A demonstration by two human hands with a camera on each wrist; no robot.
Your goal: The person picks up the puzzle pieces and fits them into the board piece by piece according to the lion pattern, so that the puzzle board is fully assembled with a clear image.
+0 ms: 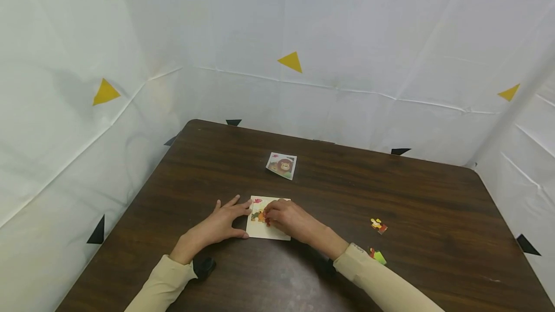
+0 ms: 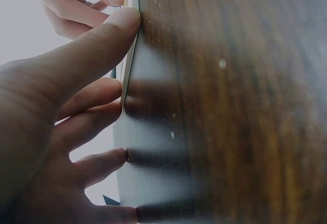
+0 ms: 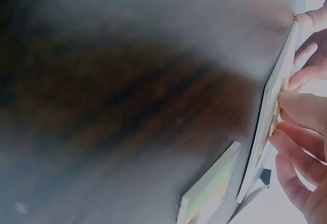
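Observation:
A pale square board lies on the dark table, with a partly assembled animal picture and a pink shape in its upper left. My left hand is spread at the board's left side, its thumb against the lower left corner; the left wrist view shows thumb and fingers along the board's edge. Over the middle of the board, my right hand pinches a small reddish puzzle piece between thumb and fingers, largely covered by them. In the right wrist view those fingertips touch down at the board's surface.
A lion picture card with a curled edge lies beyond the board. Loose puzzle pieces sit to the right: a yellow and brown group and a green and red group beside my right sleeve. White sheeting surrounds the table.

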